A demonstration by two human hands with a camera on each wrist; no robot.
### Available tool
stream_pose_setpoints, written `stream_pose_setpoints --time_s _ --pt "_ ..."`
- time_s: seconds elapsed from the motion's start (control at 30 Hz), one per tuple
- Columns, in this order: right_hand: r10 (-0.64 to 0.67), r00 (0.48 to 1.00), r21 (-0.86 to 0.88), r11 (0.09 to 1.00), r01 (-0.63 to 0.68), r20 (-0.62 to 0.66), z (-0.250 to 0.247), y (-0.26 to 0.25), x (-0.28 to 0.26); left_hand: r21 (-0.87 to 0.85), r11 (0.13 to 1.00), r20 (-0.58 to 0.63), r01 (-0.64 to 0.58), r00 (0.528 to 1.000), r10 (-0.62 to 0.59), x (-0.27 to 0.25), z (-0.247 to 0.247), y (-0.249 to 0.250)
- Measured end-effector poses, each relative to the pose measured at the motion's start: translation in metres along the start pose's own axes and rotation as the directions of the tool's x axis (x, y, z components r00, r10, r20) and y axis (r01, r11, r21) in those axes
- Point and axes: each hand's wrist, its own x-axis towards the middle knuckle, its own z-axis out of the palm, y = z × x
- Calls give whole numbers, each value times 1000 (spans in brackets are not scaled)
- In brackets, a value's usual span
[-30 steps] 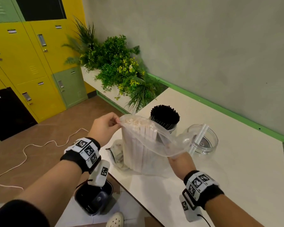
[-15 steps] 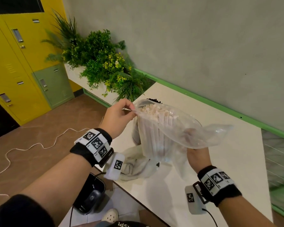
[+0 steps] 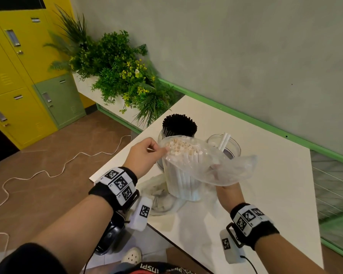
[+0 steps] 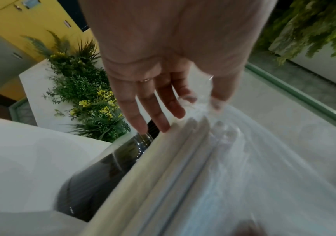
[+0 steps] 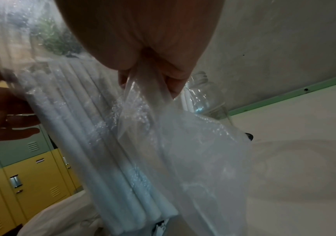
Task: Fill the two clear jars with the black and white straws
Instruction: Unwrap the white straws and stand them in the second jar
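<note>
**Opening the bag of white straws**

Pinching the bag [image 3: 210,167] from both sides, the hands hold its mouth apart, probably so the white straws [image 3: 183,153] inside can be reached or tipped out. The right hand [image 3: 229,191], nearest, has thumb and curled fingers closed on a fold of loose film, which balloons out beyond it. The left hand [image 3: 145,155] pinches the opposite rim between thumb and forefinger, its other fingers straight along the bundle. Between the hands the straws stand upright on the table [image 3: 275,194], ends showing at the open mouth.

Just beyond the left hand a jar is already packed with black straws [image 3: 179,125]. Beyond the right hand's film stands the second jar [image 3: 224,147], holding only two white straws. Past it the tabletop lies bare to the wall. On the left, the table edge is close under the left wrist.
</note>
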Motion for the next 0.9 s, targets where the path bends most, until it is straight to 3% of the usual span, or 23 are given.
stream_pose_setpoints --time_s 0.17,0.27,0.37,0.53,0.7,0.9 --pt "-51 999 87 995 51 -1 -4 1 1 -209 972 117 106 990 -83 5 10 2" --pt "-92 996 2 996 92 11 -8 1 -5 -310 936 185 166 976 -111 2 15 6" --pt "-68 998 -87 994 69 18 -10 1 -13 -277 930 224 239 958 -180 3 17 3" --pt "-96 995 -165 981 100 28 -10 0 -20 -159 929 412 336 877 -246 -5 18 4" --pt "-109 994 -202 974 102 -22 -16 4 -25 -173 931 429 322 875 -223 -4 23 8" --pt "-102 990 -238 968 75 -102 -35 17 -31 -129 948 566 290 807 -169 -6 37 4"
